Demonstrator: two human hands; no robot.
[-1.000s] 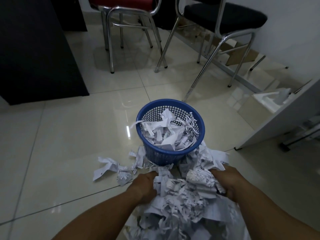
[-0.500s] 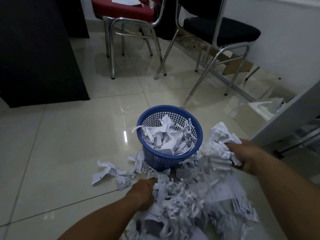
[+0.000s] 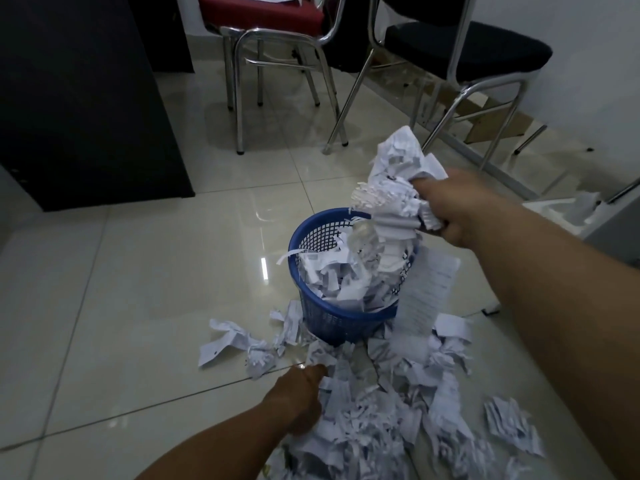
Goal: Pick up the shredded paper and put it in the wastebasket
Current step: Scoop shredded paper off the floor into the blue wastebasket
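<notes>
Right hand: raised, fingers curled tight around a wad of shredded paper. The wad's long axis is near upright. Its crumpled top end points up and away from the wrist, and its lower strips droop to the left of the knuckles, over the mouth of the blue mesh wastebasket. The basket stands upright on the tiled floor, below and left of the right hand and just ahead of the left hand. Scraps fill it close to the rim. A printed sheet hangs under the right hand along the basket's outer right wall, long axis steep, lower end tilted leftward. It is blurred, so I cannot tell whether it is held or loose. The left hand is low, back upward, thumb visible, fingers buried in the floor pile of shreds, so I cannot tell if it grips anything. The pile spreads from the left hand rightward under the right forearm, with a few crumpled bits just left of the basket. Well beyond both hands are a red-seated chair, a black-seated chair and a dark cabinet.
</notes>
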